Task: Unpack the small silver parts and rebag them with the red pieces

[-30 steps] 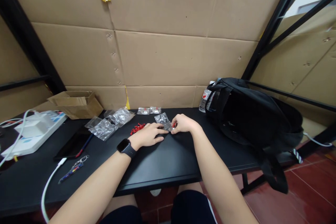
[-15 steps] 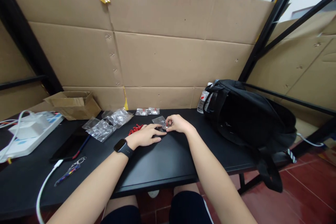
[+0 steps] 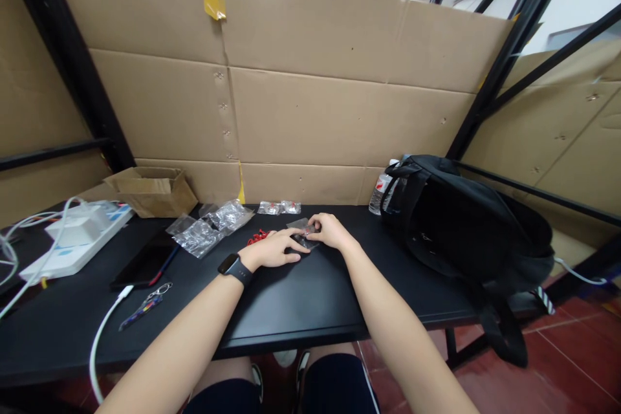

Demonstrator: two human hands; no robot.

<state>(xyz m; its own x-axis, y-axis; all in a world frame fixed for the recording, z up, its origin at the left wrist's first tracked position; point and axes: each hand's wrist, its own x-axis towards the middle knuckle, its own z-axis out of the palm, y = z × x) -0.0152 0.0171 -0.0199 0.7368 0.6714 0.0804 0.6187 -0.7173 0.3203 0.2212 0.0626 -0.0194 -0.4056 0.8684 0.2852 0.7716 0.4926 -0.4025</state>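
Observation:
A small clear plastic bag (image 3: 295, 224) lies on the black table between my hands. My left hand (image 3: 277, 250) rests at its near left side, fingers stretched out and apart, the fingertips touching the bag. At the bag's right side, my right hand (image 3: 328, 231) has thumb and fingers pinched together on it. A bit of red shows by these fingertips, too small to make out. Just behind my left hand is a bunch of red cord (image 3: 256, 237), partly covered by it. Two small clear packets (image 3: 280, 207) with red bits inside lie farther back.
Larger clear bags (image 3: 211, 228) and an open cardboard box (image 3: 152, 194) are at the left. Nearer are a dark phone (image 3: 143, 263), a keychain (image 3: 145, 306) and a white power strip (image 3: 80, 242). A black backpack (image 3: 466, 226) and a water bottle (image 3: 380, 193) stand at the right.
The camera view has tilted and shifted, so everything sits slightly to the right. My right hand's fingers are now lower over the bag. My left hand stays beside it.

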